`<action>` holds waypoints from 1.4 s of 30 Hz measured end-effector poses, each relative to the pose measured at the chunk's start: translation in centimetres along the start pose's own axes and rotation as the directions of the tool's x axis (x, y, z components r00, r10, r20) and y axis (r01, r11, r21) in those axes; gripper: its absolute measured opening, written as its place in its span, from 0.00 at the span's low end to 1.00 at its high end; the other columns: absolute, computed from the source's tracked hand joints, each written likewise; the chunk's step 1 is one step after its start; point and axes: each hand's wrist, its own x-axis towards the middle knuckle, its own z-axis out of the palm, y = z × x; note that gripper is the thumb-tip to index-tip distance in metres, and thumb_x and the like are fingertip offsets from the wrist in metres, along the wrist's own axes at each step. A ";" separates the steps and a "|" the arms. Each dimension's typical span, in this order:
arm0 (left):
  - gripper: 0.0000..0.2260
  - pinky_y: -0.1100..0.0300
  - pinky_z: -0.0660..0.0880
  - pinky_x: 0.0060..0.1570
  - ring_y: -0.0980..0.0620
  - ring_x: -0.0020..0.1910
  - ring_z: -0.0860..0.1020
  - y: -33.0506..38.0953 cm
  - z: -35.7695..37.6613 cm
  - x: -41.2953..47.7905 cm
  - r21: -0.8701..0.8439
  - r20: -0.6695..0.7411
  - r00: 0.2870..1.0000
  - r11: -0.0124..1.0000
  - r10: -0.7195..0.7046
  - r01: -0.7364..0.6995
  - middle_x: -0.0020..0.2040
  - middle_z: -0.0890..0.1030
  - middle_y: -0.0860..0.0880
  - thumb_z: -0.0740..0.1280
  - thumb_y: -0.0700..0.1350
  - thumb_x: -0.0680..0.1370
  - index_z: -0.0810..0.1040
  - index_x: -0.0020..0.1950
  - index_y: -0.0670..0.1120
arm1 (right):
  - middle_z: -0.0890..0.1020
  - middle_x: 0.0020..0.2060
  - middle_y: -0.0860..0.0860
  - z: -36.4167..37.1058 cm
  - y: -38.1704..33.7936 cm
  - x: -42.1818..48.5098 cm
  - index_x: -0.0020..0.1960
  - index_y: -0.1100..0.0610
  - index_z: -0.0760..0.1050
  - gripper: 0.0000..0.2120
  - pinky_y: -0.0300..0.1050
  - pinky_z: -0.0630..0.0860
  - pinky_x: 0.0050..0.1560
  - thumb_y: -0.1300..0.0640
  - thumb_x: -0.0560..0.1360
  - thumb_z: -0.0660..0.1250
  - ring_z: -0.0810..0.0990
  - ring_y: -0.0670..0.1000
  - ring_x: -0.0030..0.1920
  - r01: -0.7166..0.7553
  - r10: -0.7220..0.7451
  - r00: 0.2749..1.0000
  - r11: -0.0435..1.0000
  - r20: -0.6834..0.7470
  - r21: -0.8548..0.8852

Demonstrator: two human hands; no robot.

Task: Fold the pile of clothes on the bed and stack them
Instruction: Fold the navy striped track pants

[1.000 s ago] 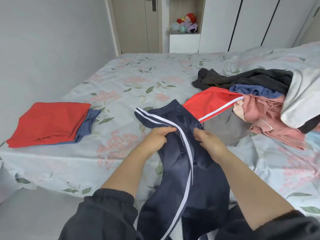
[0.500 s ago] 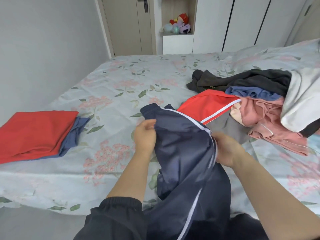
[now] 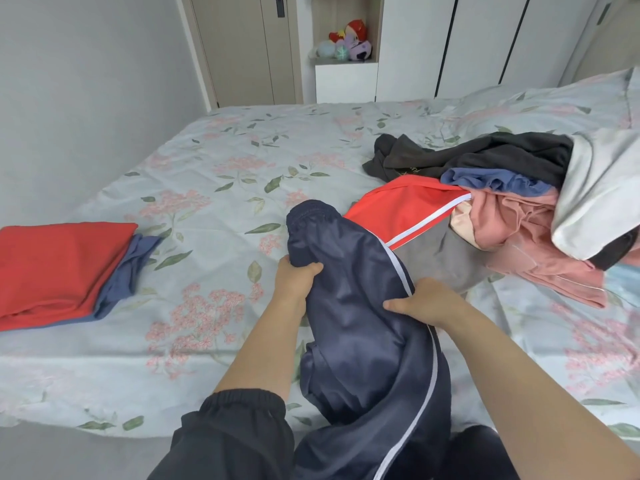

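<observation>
Navy track trousers [image 3: 360,317] with a white side stripe hang from the bed's near edge. My left hand [image 3: 298,278] grips their left edge just below the elastic cuff end. My right hand [image 3: 422,301] grips the striped right edge, thumb on top of the fabric. A pile of unfolded clothes [image 3: 512,209] lies at the right: red with a white stripe, grey, pink, blue, dark grey and white pieces. At the left edge a folded red garment [image 3: 59,268] lies on a folded blue one [image 3: 128,268].
The bed [image 3: 221,174] has a pale floral sheet. A pillow [image 3: 554,105] lies at the far right. A grey wall runs along the left. Beyond the bed are a door, white wardrobes and a niche with soft toys [image 3: 346,43].
My hands have moved apart and spread the trouser leg wider. The cuff end has bunched up above my left hand. The view has shifted a little to the right.
</observation>
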 end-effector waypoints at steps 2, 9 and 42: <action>0.22 0.53 0.78 0.48 0.46 0.48 0.79 -0.1 0.0 -0.1 -0.064 -0.074 0.996 0.997 0.043 -0.048 0.55 0.79 0.44 0.65 0.29 0.73 0.70 0.65 0.43 | 0.81 0.47 0.51 -0.1 0.2 -0.3 0.55 0.59 0.78 0.16 0.44 0.76 0.47 0.54 0.70 0.74 0.80 0.53 0.46 -0.013 -0.006 0.996 0.979 0.092 0.201; 0.33 0.57 0.73 0.56 0.44 0.59 0.74 1.4 -3.5 0.6 0.427 -0.188 0.945 0.889 0.269 -0.168 0.67 0.70 0.41 0.62 0.29 0.72 0.61 0.76 0.44 | 0.85 0.44 0.57 -1.2 0.7 -0.1 0.51 0.63 0.80 0.06 0.46 0.81 0.36 0.65 0.75 0.67 0.85 0.54 0.40 -0.248 -0.057 0.946 0.503 0.318 0.828; 0.04 0.54 0.73 0.41 0.42 0.44 0.77 28.8 -0.6 -19.2 0.736 0.296 0.357 0.026 0.886 -0.676 0.43 0.82 0.45 0.65 0.42 0.74 0.78 0.47 0.45 | 0.76 0.33 0.54 -12.2 -10.5 -12.8 0.40 0.60 0.78 0.05 0.38 0.66 0.29 0.68 0.69 0.66 0.74 0.51 0.35 0.407 -0.415 0.897 0.909 -0.150 -0.087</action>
